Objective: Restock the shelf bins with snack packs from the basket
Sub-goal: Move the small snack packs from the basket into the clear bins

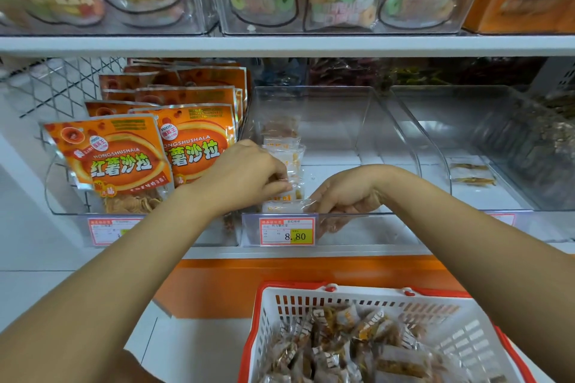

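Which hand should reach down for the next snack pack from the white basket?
Probably right. The right hand is at the front of the clear plastic bin, its arm on the side of the white plastic basket with red rim. The left hand pinches the small clear-wrapped packs, steadying them.

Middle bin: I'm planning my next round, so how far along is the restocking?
Done: a short row of small packs lines the left side of the middle bin. In hand: the left hand pinches the front packs; the right hand is beside them, its grip unclear. Left: most of that bin is bare, the right bin holds two packs, and the basket is heaped.
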{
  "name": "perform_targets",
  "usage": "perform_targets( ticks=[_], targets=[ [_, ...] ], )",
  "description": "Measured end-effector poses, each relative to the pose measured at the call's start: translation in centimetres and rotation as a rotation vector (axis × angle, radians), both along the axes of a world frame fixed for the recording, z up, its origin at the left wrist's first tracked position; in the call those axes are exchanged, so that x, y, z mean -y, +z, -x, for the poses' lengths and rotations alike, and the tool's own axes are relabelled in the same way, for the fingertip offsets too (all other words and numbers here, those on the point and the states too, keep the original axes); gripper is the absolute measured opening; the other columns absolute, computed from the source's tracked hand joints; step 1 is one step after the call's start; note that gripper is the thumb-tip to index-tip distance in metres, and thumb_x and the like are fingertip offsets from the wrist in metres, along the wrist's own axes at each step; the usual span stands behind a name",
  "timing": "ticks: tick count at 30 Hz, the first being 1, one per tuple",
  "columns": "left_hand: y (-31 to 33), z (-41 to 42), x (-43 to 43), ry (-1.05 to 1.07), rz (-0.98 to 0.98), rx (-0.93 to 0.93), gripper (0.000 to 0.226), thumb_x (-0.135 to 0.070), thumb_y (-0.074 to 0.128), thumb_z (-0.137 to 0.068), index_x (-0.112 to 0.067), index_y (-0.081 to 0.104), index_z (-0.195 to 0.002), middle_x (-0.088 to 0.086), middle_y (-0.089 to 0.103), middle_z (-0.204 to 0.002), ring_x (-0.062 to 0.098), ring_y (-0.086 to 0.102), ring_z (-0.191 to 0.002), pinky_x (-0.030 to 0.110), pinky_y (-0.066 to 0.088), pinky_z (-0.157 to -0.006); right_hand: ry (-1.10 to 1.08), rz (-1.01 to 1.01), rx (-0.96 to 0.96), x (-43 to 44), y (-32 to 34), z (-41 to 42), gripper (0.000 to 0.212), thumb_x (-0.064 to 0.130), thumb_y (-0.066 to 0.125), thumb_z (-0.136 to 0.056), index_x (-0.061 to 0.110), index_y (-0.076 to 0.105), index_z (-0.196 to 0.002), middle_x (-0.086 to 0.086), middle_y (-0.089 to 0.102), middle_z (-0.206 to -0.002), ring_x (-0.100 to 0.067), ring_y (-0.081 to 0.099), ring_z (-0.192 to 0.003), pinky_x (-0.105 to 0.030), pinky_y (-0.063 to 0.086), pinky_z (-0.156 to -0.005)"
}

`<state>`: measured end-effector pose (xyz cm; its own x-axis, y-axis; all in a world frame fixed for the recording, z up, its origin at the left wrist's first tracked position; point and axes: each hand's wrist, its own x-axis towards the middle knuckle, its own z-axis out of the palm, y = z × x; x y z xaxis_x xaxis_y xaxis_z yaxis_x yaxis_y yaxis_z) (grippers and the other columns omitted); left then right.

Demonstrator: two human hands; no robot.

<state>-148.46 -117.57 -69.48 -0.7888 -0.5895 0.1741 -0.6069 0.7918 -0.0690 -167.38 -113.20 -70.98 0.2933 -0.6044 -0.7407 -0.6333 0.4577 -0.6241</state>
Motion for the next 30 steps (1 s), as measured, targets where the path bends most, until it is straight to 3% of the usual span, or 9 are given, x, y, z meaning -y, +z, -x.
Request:
perform_targets(
  ticks=[5, 10, 12, 14, 17, 20, 22, 24, 30],
  targets=[
    [-0.2, 0.2, -0.5, 0.022, 0.018, -0.019, 0.031, -0.055, 0.051, -0.09, -0.039, 0.07, -0.108, -0.011, 0.071, -0.099, 0.017, 0.055, -0.101, 0.027, 0.037, -0.087, -0.076, -0.018, 0.022, 0.3, -0.7, -1.0, 0.012, 0.007, 0.054, -0.093, 0.01, 0.066, -0.095, 0.001, 0.074, -0.08, -0.007, 0.069, -0.073, -0.025, 0.05, -0.086],
    [0.4, 0.7, -0.8, 0.077, -0.001, 0.1, 0.033, -0.057, 0.049, -0.091, -0.038, 0.072, -0.105, -0.009, 0.072, -0.094, 0.018, 0.058, -0.094, 0.028, 0.043, -0.077, -0.098, -0.005, 0.001, -0.5, -0.4, -1.4, 0.019, 0.013, 0.054, -0.095, 0.007, 0.065, -0.108, -0.004, 0.072, -0.093, -0.013, 0.068, -0.088, -0.027, 0.049, -0.089],
    [0.3, 0.4, -1.0, 0.067, -0.002, 0.11, 0.037, -0.057, 0.046, -0.092, -0.034, 0.074, -0.1, -0.007, 0.073, -0.088, 0.018, 0.06, -0.087, 0.029, 0.047, -0.078, -0.087, 0.16, -0.145, -1.5, 0.5, -1.5, 0.021, 0.018, 0.061, -0.091, 0.006, 0.067, -0.107, -0.006, 0.071, -0.095, -0.016, 0.066, -0.092, -0.028, 0.05, -0.086],
    [-0.2, -0.1, -1.4, 0.022, 0.006, 0.097, 0.045, -0.055, 0.04, -0.095, -0.027, 0.075, -0.095, -0.003, 0.072, -0.08, 0.018, 0.061, -0.076, 0.03, 0.047, -0.078, -0.163, 0.456, -0.3, -2.8, 1.1, -1.5, 0.019, 0.02, 0.066, -0.086, 0.004, 0.071, -0.096, -0.008, 0.071, -0.089, -0.016, 0.062, -0.082, -0.03, 0.051, -0.079],
    [-0.9, -0.8, -2.9, -0.05, -0.003, -0.03, 0.048, -0.044, 0.029, -0.1, -0.018, 0.069, -0.095, 0.007, 0.072, -0.087, 0.026, 0.062, -0.08, 0.032, 0.043, -0.07, -0.548, 0.905, -0.221, -6.0, 1.1, -0.9, 0.017, 0.023, 0.067, -0.087, 0.009, 0.068, -0.077, -0.003, 0.068, -0.073, -0.019, 0.06, -0.07, -0.023, 0.048, -0.061],
    [-1.2, -1.2, -4.5, -0.116, 0.04, -0.258, 0.049, -0.037, 0.029, -0.095, -0.011, 0.067, -0.11, 0.011, 0.071, -0.102, 0.031, 0.065, -0.092, 0.036, 0.051, -0.075, -0.668, 1.16, -0.146, -9.7, 0.0, -0.4, 0.026, 0.03, 0.066, -0.087, 0.011, 0.064, -0.069, -0.005, 0.065, -0.066, -0.016, 0.058, -0.062, -0.024, 0.046, -0.061],
    [-1.4, -1.2, -5.6, -0.13, 0.072, -0.318, 0.043, -0.033, 0.035, -0.094, -0.011, 0.068, -0.107, 0.008, 0.072, -0.1, 0.029, 0.066, -0.09, 0.033, 0.051, -0.072, -0.607, 1.2, -0.154, -12.1, -1.3, -0.2, 0.029, 0.03, 0.065, -0.089, 0.018, 0.06, -0.062, -0.002, 0.061, -0.06, -0.008, 0.052, -0.055, -0.015, 0.041, -0.055],
    [-1.8, -1.1, -6.7, -0.145, 0.071, -0.302, 0.033, -0.03, 0.043, -0.093, -0.012, 0.069, -0.103, 0.005, 0.071, -0.096, 0.026, 0.066, -0.088, 0.029, 0.049, -0.069, -0.51, 1.178, -0.209, -13.8, -3.3, 0.2, 0.033, 0.031, 0.062, -0.09, 0.024, 0.056, -0.059, -0.005, 0.061, -0.06, -0.01, 0.053, -0.056, -0.017, 0.042, -0.056],
    [-3.5, -0.7, -7.8, -0.141, 0.048, -0.197, 0.035, -0.027, 0.058, -0.094, -0.011, 0.062, -0.124, 0.01, 0.067, -0.114, 0.029, 0.06, -0.104, 0.038, 0.05, -0.082, -0.36, 0.938, -0.45, -14.8, -12.0, 2.3, 0.041, 0.032, 0.059, -0.091, 0.007, 0.051, -0.06, -0.011, 0.054, -0.058, -0.017, 0.045, -0.052, -0.027, 0.035, -0.053]
  ],
)
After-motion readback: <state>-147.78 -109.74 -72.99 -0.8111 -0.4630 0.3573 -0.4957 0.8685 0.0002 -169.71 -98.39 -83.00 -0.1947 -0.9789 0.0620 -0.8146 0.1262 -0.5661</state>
